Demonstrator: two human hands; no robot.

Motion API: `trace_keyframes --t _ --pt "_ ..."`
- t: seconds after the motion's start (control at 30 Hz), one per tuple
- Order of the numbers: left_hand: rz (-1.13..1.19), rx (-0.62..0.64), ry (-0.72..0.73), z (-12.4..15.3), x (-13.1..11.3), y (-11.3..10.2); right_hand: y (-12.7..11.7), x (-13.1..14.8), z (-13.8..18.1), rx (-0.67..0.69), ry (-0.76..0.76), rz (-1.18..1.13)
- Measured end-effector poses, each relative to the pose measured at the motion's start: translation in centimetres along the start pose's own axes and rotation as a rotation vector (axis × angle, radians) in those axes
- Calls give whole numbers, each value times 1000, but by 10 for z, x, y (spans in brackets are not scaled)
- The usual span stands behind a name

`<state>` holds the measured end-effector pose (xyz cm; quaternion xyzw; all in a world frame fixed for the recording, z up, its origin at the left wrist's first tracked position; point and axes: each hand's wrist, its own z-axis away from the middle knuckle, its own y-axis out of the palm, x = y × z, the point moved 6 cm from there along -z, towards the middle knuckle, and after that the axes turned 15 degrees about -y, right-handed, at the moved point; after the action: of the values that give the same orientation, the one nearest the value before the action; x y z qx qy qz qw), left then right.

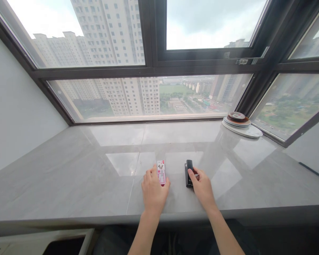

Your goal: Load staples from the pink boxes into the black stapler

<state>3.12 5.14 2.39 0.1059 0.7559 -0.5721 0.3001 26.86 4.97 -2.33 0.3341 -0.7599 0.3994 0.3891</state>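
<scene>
Grey ledge (69,177) under the window (149,95); a stack of plates (239,122) sits far right, well apart from your hands, with nothing between. Your left hand (153,193) pinches the near end of the pink box (161,170), fingers narrow. Just right of it, your right hand (202,187) lays its index finger on the black block (189,170); I cannot tell whether it grips.

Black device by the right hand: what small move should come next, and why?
Probably close the right hand around the black device and lift it slightly. It lies flat on the grey sill with only fingertips resting on it and no clear grip, while the left hand already pinches the pink-and-white box between thumb and fingers. The two things lie apart.
</scene>
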Motion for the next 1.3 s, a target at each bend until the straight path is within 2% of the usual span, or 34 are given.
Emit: trace_keyframes --t 0.1,0.2,0.37,0.47,0.57,0.67,0.8,0.9,1.0,1.07,1.13,1.23,1.3 --pt "2 38 -22 -2 9 -3 -15 -8 7 16 21 -7" --pt "45 14 -45 -14 30 -14 -17 -7 12 23 -1 26" --pt "-60 -144 -116 -64 77 -41 -17 1 14 4 -22 36" --pt "-132 -147 -172 -97 97 -46 -18 5 14 -6 -22 29" --pt "-126 -143 -172 -110 106 -50 -18 7 13 -8 -27 30" --pt "-106 -216 -149 -99 112 -63 -17 6 13 3 -18 33" --pt "-66 -299 -137 -62 128 -84 -16 3 13 12 -17 56" --pt "-97 -286 -145 -40 143 -91 -15 1 13 13 -19 76" --pt "-192 -238 -158 -34 151 -86 -14 3 13 18 -23 92" --pt "-217 -241 -165 -35 147 -83 -12 7 14 30 -37 113" --pt "-196 -282 -155 -34 132 -80 -11 12 14 43 -59 142" --pt "-95 -267 -48 -24 89 -67 -10 17 15 62 -96 169" --pt "-26 -154 76 -13 54 -49 -9 18 16 78 -113 172"
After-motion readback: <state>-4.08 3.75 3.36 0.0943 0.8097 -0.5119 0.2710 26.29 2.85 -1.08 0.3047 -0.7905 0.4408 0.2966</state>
